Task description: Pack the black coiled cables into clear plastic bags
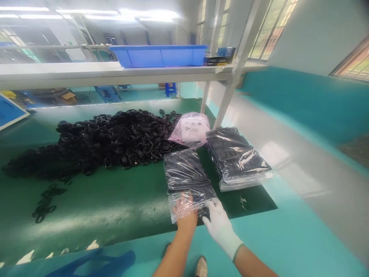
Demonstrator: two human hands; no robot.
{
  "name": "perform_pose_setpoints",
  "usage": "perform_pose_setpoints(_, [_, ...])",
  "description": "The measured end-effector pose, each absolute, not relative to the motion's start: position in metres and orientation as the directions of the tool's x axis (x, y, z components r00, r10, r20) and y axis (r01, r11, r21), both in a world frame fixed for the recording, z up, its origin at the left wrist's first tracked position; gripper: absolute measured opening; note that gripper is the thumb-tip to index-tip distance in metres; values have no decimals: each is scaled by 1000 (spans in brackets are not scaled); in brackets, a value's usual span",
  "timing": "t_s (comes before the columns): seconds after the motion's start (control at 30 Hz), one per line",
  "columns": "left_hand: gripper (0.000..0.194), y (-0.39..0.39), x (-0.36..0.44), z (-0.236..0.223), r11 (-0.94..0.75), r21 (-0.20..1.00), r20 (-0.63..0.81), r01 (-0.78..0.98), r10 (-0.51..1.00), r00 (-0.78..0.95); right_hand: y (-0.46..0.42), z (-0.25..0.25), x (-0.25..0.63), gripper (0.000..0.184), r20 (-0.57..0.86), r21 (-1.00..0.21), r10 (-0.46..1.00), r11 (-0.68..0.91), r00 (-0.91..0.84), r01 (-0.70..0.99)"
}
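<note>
A clear plastic bag (188, 173) packed with rows of black items lies near the table's front edge, its mouth toward me. My bare left hand (184, 211) reaches into that mouth, its fingers stretched forward and seen through the film. On the right side of the mouth, my right hand (217, 221), in a white glove, grips the bag's edge between fingers and thumb. A small black piece shows between the two hands; its kind is unclear. To the right lie filled bags of black items (239, 154), apparently stacked.
A large heap of black looped pieces (123, 134) covers the left and back of the green table (115, 207). A pink-tinted bag with a white package (196, 127) lies behind my bag. A shelf (86, 75) above carries a blue bin (161, 56); a post (226, 98) stands at right.
</note>
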State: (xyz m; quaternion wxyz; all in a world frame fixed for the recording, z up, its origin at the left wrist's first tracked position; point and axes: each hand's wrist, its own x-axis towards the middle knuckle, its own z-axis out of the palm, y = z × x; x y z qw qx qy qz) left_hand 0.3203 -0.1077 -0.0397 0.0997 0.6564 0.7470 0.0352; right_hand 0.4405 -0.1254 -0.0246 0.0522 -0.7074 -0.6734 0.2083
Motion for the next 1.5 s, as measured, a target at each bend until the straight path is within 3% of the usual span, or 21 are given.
perform_pose_setpoints(0.23, [47,-112,297,-33,106,182,-162,978,984,-77,-130,-10,422,60,-352,-157,908,182,-227,971])
perform_pose_setpoints(0.43, [50,-116,302,-41,78,127,-113,989,992,-63,-120,-15,431,56,-318,-208,927,135,-197,969])
perform_pose_setpoints(0.6, [46,-115,314,-41,128,117,-88,985,989,-119,-122,-18,427,47,-287,-175,939,144,-190,974])
perform_pose_setpoints(0.83, [49,-116,317,-47,123,162,-68,979,991,-114,-122,-36,422,70,-232,23,950,220,-209,975])
perform_pose_setpoints(1.17, [52,-142,275,-67,-85,289,116,954,992,53,-137,-36,415,86,-258,125,944,242,-204,962])
perform_pose_setpoints(1.33, [52,-144,242,-63,-208,322,88,924,978,189,-155,-28,382,78,-294,91,947,164,-130,982])
perform_pose_setpoints(1.5, [63,-160,220,-69,-366,301,52,881,928,368,-160,-28,344,71,-306,-126,943,94,-129,988])
